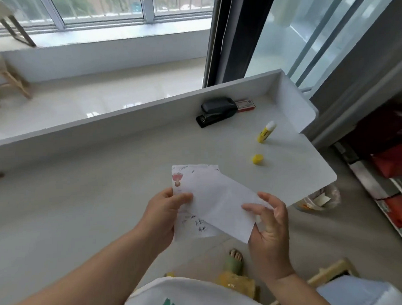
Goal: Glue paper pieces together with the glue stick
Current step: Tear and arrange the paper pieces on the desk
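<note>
Two paper pieces are held above the near edge of the table point(103, 194). The printed paper piece point(183, 179) is pinched at its left edge by the left hand point(163, 212), fingers closed on it. The blank paper piece point(223, 205) is laid diagonally over it and gripped at its right end by the right hand point(270, 227), fingers clamped. The uncapped glue stick point(266, 131) is seen standing on the table, well apart; its yellow cap point(258, 159) lies nearby. A black stapler point(217, 112) is noted beyond.

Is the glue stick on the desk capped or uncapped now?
Uncapped. The glue stick stands with its white tip bare, and its yellow cap sits apart on the desk.
</note>
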